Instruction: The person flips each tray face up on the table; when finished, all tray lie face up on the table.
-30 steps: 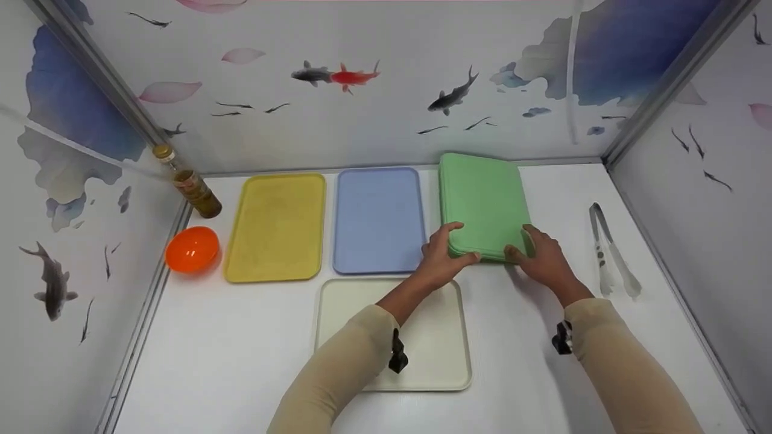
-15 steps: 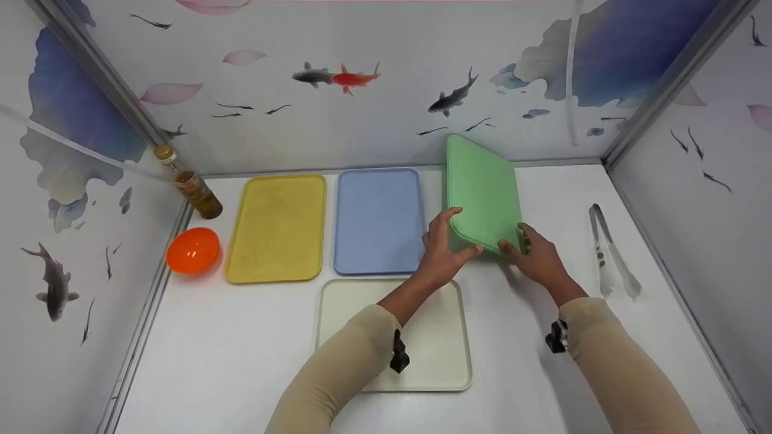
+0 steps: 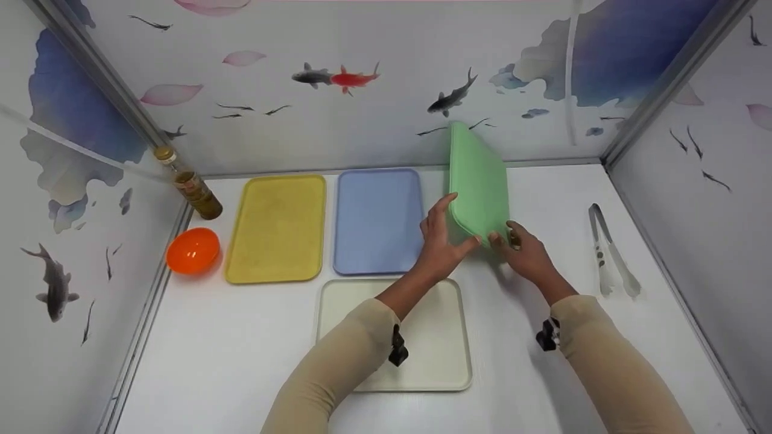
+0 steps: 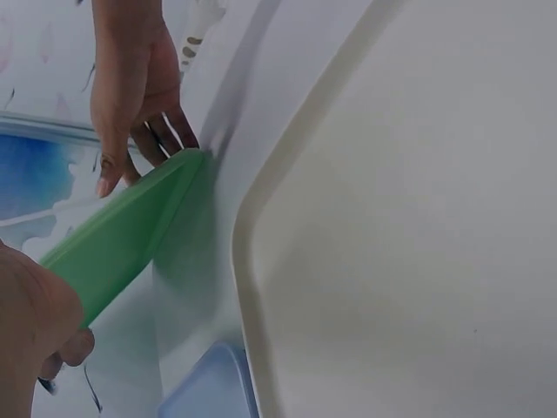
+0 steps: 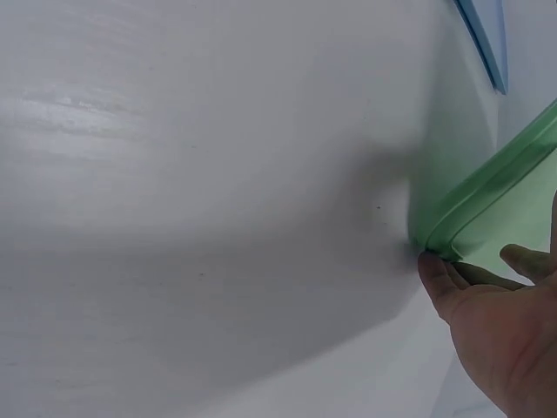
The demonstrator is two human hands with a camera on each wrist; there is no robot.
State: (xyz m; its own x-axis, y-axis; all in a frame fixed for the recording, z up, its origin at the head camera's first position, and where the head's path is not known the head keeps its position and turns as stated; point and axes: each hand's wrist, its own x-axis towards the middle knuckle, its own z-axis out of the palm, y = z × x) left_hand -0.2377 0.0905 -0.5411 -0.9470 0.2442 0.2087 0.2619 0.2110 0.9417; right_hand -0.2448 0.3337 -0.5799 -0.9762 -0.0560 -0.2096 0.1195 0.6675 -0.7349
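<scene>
A green rectangular tray (image 3: pixel 479 181) stands tilted on edge toward the back wall, its left side raised higher than its right. Its rim looks layered in the right wrist view, where the tray (image 5: pixel 487 196) slants up from the table. My left hand (image 3: pixel 440 247) grips the near left corner, fingers along the left side and thumb at the near edge. At the near right corner, my right hand (image 3: pixel 526 253) holds the tray with its thumb on the face and fingers at the right edge. A cream tray (image 3: pixel 422 361) lies beneath my left forearm.
Left of the green tray lie a blue tray (image 3: pixel 379 220) and a yellow tray (image 3: pixel 277 229). An orange bowl (image 3: pixel 193 250) and an oil bottle (image 3: pixel 196 190) stand at the left wall. Metal tongs (image 3: pixel 609 253) lie at the right. A patterned wall (image 3: pixel 386 132) closes the back.
The green tray has gone from lying nearly flat to steeply tilted, its left side and far end rising. My right hand has shifted left and slightly away, and the left hand has moved slightly away.
</scene>
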